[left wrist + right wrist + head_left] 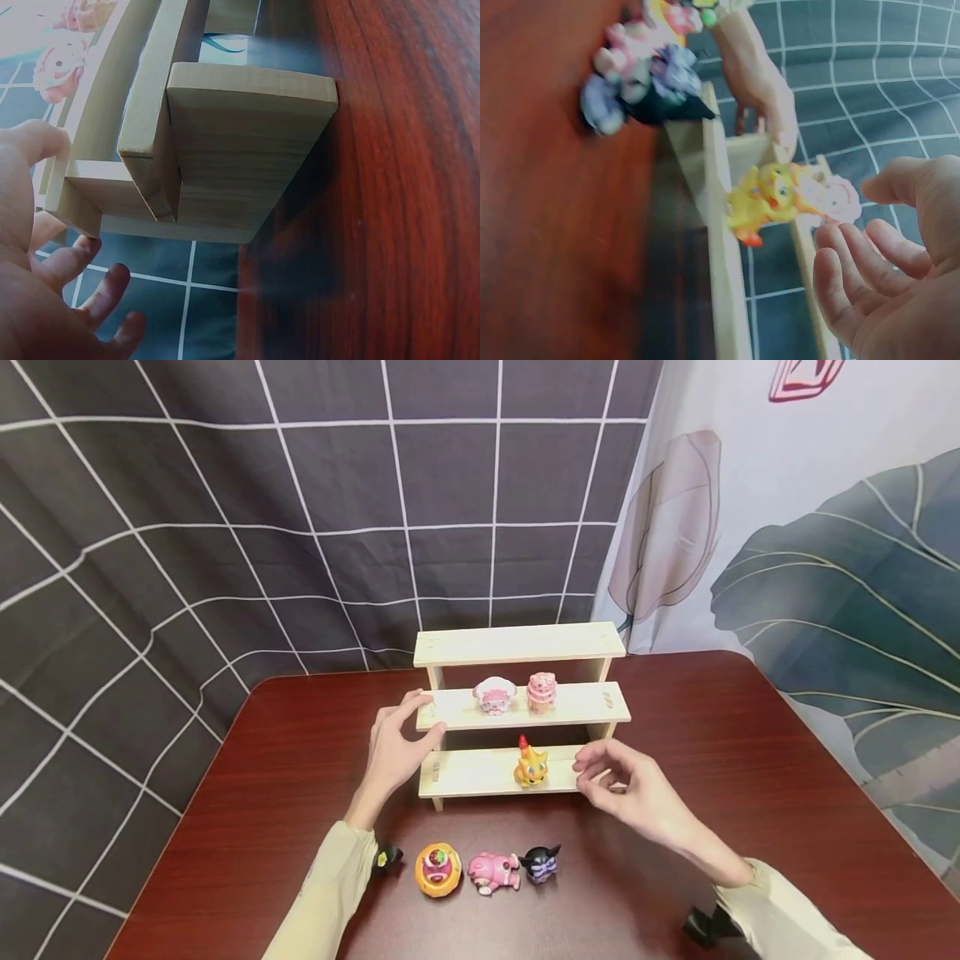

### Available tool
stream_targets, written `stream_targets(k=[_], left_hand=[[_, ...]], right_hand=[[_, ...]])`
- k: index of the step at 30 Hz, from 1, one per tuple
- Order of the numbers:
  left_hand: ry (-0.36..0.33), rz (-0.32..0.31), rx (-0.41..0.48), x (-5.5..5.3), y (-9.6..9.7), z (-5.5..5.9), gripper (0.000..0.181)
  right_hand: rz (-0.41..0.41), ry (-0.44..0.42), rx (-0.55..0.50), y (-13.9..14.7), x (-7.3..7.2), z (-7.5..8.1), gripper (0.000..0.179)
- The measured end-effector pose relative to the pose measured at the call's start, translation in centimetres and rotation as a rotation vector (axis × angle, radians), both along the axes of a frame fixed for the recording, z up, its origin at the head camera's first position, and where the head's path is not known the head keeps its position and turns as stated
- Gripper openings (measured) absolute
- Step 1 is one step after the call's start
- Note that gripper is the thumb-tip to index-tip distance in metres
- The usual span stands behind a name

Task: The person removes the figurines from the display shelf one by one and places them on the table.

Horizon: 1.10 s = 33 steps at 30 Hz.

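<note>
A three-tier wooden display shelf (pixel 517 645) stands on the table. My left hand (pixel 397 745) holds the left end of its middle board, thumb at the front edge and index finger behind, as the left wrist view shows. My right hand (pixel 633 789) hovers by the right end of the bottom board, fingers loosely bent around nothing. On the bottom board sits a yellow animal figurine (pixel 532 767) with a red tip. The middle board bears a white-and-pink figurine (pixel 495 697) and a pink ice-cream-cone figurine (pixel 541 693).
In front of the shelf lie an orange round toy (pixel 438 870) with a pink centre, a pink figurine (pixel 493 871) on its side and a black figurine (pixel 541 863) with a lilac bow. A dark grid curtain (pixel 322 485) hangs behind the reddish-brown table (pixel 300 810).
</note>
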<state>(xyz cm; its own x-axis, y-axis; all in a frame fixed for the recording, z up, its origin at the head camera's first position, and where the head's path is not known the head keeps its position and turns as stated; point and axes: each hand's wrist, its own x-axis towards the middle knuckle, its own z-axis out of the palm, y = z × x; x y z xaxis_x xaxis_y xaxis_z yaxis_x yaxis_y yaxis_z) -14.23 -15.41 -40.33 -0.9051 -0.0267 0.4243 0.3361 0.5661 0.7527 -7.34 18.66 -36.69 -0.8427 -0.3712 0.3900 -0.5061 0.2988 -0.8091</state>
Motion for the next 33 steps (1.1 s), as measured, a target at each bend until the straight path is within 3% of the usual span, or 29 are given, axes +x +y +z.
stream_targets(k=[12, 33], left_hand=[[-0.018, 0.002, -0.004, 0.0, 0.1, 0.1, 0.043], [-0.001, -0.004, 0.005, 0.0, 0.0, 0.0, 0.043]], right_hand=[[-0.072, 0.075, 0.016, -0.1, -3.6, 1.8, 0.03], [-0.128, 0.035, 0.017, -1.2, -6.5, 2.8, 0.03]])
